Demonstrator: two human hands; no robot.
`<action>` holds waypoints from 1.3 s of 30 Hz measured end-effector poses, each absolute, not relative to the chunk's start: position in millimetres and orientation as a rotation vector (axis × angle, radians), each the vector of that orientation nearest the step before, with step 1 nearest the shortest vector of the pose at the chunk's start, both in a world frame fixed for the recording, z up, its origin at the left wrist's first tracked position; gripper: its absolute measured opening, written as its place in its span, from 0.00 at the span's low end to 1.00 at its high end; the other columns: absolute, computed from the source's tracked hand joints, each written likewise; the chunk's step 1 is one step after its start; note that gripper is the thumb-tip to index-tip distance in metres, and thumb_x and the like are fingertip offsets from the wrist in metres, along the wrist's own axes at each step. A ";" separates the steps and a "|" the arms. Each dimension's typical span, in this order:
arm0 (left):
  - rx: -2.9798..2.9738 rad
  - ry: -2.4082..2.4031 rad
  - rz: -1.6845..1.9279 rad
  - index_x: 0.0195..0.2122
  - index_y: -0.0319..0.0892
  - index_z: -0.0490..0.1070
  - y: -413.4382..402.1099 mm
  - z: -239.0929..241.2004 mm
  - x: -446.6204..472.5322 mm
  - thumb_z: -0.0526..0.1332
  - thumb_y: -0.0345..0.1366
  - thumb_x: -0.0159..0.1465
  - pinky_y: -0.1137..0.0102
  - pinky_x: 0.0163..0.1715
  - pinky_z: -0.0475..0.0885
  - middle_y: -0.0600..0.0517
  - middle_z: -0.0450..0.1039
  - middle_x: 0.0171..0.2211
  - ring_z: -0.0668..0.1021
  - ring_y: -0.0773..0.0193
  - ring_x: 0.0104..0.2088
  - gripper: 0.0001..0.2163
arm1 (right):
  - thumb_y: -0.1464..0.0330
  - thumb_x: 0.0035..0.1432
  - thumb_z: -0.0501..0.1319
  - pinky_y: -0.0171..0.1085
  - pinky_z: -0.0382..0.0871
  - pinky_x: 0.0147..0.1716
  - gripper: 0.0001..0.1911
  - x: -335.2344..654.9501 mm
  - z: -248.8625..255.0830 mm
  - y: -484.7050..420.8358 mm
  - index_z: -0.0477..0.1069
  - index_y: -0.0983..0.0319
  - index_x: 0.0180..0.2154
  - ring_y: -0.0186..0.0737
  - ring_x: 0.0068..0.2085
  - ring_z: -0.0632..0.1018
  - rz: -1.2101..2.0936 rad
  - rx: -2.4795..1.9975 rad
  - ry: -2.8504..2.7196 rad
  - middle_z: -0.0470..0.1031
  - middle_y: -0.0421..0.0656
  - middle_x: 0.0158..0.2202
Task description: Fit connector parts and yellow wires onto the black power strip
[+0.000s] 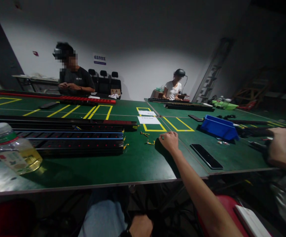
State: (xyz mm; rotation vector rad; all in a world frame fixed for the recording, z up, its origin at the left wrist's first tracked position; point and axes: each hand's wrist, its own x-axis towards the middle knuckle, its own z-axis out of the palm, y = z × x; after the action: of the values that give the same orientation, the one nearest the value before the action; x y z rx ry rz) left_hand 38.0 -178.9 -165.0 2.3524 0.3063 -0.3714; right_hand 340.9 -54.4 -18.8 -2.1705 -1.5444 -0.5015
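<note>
My right hand (pixel 169 141) rests low over the green table, fingers curled together, and whatever may be in them is hidden. Just left of it lie several small wire pieces with yellow ends (pixel 150 142). Beyond those, long black strips (pixel 88 146) with rows of red dots lie side by side, yellow leads sticking out of their right ends. My left hand (pixel 141 225) is down at the bottom edge, below the tabletop near my leg, with a dark band at the wrist. Its fingers are hidden.
A phone (pixel 206 156) and a blue bin (pixel 219 127) are to the right. At the left a drink bottle (pixel 15 151) stands by the strips. White paper sheets (pixel 148 120) lie beyond my right hand. A co-worker's hand (pixel 280 144) works at far right; two people sit opposite.
</note>
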 end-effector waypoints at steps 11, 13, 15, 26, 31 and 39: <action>2.395 0.359 0.183 0.47 0.51 0.80 -171.9 -27.9 17.9 0.62 0.36 0.69 0.67 0.46 0.76 0.52 0.84 0.45 0.85 0.57 0.46 0.09 | 0.69 0.67 0.62 0.47 0.68 0.51 0.11 297.9 -19.5 -40.8 0.84 0.56 0.37 0.51 0.47 0.78 -0.315 -1.832 -1.881 0.86 0.45 0.44; 2.395 0.406 0.423 0.47 0.50 0.78 -151.6 7.6 14.1 0.59 0.35 0.72 0.69 0.46 0.75 0.54 0.83 0.43 0.83 0.61 0.43 0.09 | 0.68 0.70 0.60 0.45 0.71 0.50 0.13 297.8 -21.8 -35.2 0.85 0.54 0.42 0.48 0.47 0.80 -0.277 -1.721 -1.834 0.86 0.44 0.46; 2.436 0.581 0.648 0.47 0.48 0.77 -123.5 31.0 12.0 0.57 0.35 0.73 0.66 0.47 0.74 0.53 0.82 0.42 0.82 0.60 0.45 0.09 | 0.68 0.71 0.59 0.44 0.72 0.51 0.14 302.7 -23.5 -31.6 0.84 0.54 0.46 0.48 0.48 0.81 -0.330 -1.701 -1.718 0.85 0.45 0.47; 2.814 1.428 0.986 0.55 0.42 0.77 -2.2 22.8 -0.9 0.60 0.38 0.70 0.53 0.51 0.71 0.40 0.76 0.52 0.76 0.45 0.53 0.14 | 0.62 0.73 0.58 0.45 0.71 0.52 0.19 296.9 -21.3 -38.7 0.78 0.61 0.58 0.50 0.50 0.78 -0.321 -1.796 -1.737 0.79 0.50 0.48; 2.763 1.443 1.083 0.54 0.42 0.78 1.2 10.6 0.7 0.61 0.38 0.69 0.50 0.56 0.70 0.39 0.76 0.57 0.74 0.43 0.58 0.14 | 0.56 0.72 0.61 0.47 0.69 0.54 0.26 260.6 -16.1 -43.1 0.72 0.58 0.65 0.50 0.52 0.75 -0.232 -1.642 -2.099 0.76 0.50 0.51; 2.717 1.438 1.099 0.52 0.41 0.79 2.4 2.9 -0.7 0.61 0.36 0.68 0.50 0.59 0.70 0.39 0.77 0.58 0.76 0.43 0.59 0.14 | 0.74 0.65 0.60 0.43 0.68 0.51 0.15 265.4 -21.5 -37.8 0.79 0.58 0.49 0.48 0.50 0.75 -0.183 -1.675 -2.053 0.79 0.46 0.45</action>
State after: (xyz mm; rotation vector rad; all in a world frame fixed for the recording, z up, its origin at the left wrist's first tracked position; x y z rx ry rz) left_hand -0.7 2.4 2.9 2.7166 1.4380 1.0990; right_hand 265.4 -37.8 -21.5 -1.6753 -2.0528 -0.1831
